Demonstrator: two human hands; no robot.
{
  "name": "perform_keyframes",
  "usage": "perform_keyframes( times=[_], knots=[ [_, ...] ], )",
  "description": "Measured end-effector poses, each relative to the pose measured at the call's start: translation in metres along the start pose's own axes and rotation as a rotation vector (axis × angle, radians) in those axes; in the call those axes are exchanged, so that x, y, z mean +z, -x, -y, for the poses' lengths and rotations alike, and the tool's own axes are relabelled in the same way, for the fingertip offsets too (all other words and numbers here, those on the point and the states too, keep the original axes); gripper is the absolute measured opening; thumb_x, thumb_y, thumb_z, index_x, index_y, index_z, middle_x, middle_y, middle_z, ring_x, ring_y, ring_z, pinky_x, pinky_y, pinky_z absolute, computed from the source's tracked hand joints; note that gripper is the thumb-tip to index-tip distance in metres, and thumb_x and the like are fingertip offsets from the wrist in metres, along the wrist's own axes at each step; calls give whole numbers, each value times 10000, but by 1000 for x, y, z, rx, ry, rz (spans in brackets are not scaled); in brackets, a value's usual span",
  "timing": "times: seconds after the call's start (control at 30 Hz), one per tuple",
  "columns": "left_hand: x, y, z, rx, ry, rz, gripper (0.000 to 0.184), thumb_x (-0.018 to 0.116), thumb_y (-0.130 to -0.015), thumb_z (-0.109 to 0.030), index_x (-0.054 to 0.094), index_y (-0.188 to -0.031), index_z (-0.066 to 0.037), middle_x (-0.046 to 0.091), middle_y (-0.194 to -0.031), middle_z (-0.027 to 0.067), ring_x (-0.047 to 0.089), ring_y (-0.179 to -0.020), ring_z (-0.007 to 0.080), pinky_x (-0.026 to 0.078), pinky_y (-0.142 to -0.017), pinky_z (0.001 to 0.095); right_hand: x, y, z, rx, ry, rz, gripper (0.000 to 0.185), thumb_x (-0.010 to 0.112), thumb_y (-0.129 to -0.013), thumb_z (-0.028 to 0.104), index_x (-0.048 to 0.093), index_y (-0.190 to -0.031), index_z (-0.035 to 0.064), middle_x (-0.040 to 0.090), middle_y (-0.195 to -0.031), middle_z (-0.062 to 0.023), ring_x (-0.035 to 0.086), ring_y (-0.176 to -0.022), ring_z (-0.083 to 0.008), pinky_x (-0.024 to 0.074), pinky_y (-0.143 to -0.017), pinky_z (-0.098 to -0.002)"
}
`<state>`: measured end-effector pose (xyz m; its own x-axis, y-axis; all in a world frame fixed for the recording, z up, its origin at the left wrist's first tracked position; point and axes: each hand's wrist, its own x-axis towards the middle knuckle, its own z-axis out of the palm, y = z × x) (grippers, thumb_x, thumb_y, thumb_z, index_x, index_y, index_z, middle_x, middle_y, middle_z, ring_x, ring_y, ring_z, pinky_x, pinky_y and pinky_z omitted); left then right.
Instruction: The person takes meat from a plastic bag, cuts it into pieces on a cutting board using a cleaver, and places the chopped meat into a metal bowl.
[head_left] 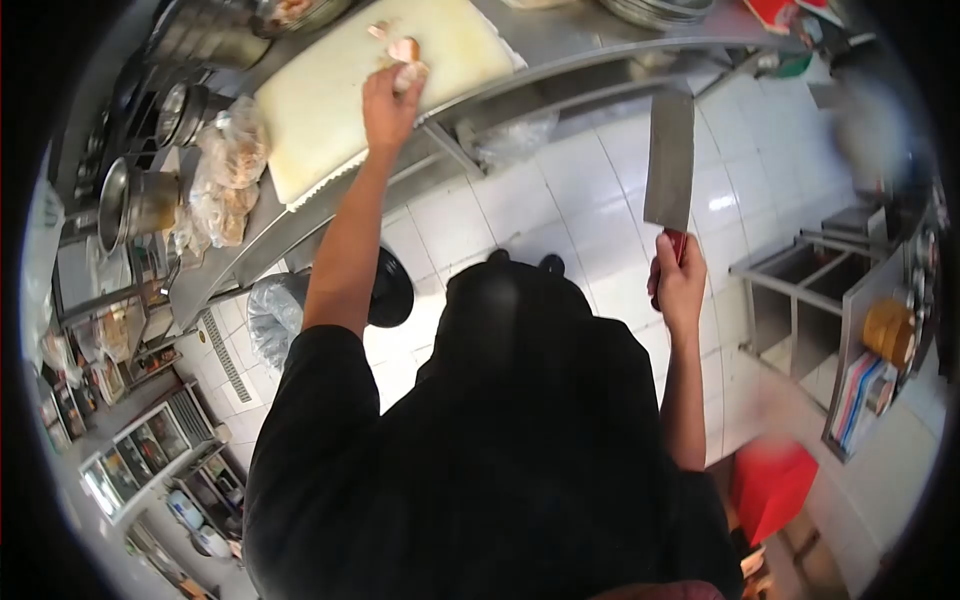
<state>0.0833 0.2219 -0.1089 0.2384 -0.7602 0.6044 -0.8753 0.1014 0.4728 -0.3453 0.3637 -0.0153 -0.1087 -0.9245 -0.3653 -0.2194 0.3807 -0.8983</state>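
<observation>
On the white cutting board [330, 110] my left hand [390, 108] has its fingers closed round a pale piece of food [408, 76]. Just beyond my fingertips lies another pinkish piece [403, 50], with small scraps near it. My right hand [680, 279] is wrapped round the red handle of a cleaver [670, 160]. Its broad blade points away from me, over the tiled floor and clear of the board.
Plastic bags of food [228, 170] lie left of the board, beside metal pots [135, 203]. Stacked metal dishes [655, 10] stand at the back. A metal shelf unit [800, 290] is at the right, a black round object [392, 288] below the counter.
</observation>
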Motion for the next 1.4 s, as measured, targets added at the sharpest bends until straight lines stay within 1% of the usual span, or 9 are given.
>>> perform_keyframes(
  times=[0.33,0.6,0.7,0.73,0.87,1.13,1.27,1.3,1.4],
  knots=[
    [-1,-1,-9,-179,-6,-141,411,816,-684,-245,631,-955,2,593,-921,151,577,-857,321,479,-778,406,13,-20,14,-108,56,123,160,541,-955,186,534,-963,26,462,-581,-3,430,-464,-72,366,-417,-248],
    [-29,-3,4,-279,28,-235,284,794,-677,-142,651,-876,1,585,-918,148,593,-815,305,500,-743,389,45,-33,40,-474,352,136,225,545,-950,191,530,-1074,4,590,-667,-116,542,-541,-206,437,-540,-335],
    [-47,-3,24,-418,-32,-210,318,792,-670,-134,658,-920,9,595,-930,160,603,-803,314,507,-746,395,78,-39,59,-478,382,202,225,560,-940,189,531,-1068,6,589,-673,-124,549,-546,-218,442,-550,-331],
    [-49,0,36,-308,-9,-210,427,793,-663,-120,639,-1036,21,589,-970,160,608,-804,281,514,-748,374,94,-41,67,-502,399,226,227,560,-938,185,526,-1075,7,596,-682,-134,562,-554,-244,448,-553,-345],
    [-77,12,41,-387,286,-23,652,786,-648,-71,524,-1237,20,521,-1116,141,571,-793,200,516,-734,318,173,-47,90,-680,447,290,241,551,-933,174,506,-1107,13,623,-723,-179,607,-612,-356,467,-576,-417],
    [-116,29,58,-447,346,66,595,783,-644,-56,501,-1164,9,503,-1101,138,561,-799,200,515,-716,324,306,-59,128,-866,532,380,283,511,-898,91,426,-1160,28,614,-755,-259,582,-714,-474,449,-619,-524],
    [-119,30,70,-454,376,87,564,780,-648,-58,489,-1129,-2,494,-1097,148,564,-810,225,517,-708,328,332,-50,162,-898,472,258,278,537,-951,177,499,-1167,7,661,-852,-205,652,-767,-381,502,-675,-418],
    [-117,29,73,-378,379,82,570,779,-648,-60,488,-1136,-9,489,-1097,151,560,-834,240,515,-727,335,334,-48,173,-1006,398,249,312,524,-891,67,450,-1189,12,620,-731,-222,631,-667,-393,480,-584,-437],
    [-94,27,78,-88,322,75,615,774,-646,-67,481,-1186,-55,475,-1099,166,526,-969,322,483,-842,380,333,-38,196,-997,249,162,267,557,-935,144,507,-1147,-10,628,-734,-137,621,-608,-229,474,-566,-329]
  ],
)
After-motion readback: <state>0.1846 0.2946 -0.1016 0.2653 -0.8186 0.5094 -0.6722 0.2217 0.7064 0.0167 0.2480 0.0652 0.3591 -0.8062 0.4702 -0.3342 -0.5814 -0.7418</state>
